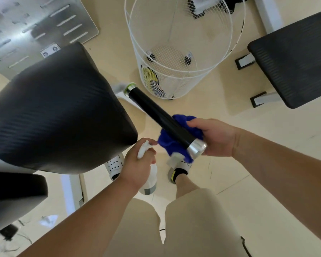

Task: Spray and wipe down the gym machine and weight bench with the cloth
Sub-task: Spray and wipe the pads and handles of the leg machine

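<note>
A black machine handle [156, 114] with silver end caps juts out at centre. My right hand [215, 138] presses a blue cloth [170, 141] around the handle's near end, beside the silver cap. My left hand [137, 164] grips a white spray bottle [149, 177], its nozzle close to the cloth. The machine's large black padded seat [59, 108] fills the left. A black weight bench [295, 58] stands at the right.
A white wire basket [176, 52] on castors stands just beyond the handle, with yellow and dark items at its bottom. A metal foot plate [35, 25] lies at the top left. My white shoes [115, 166] stand on the beige floor below the hands.
</note>
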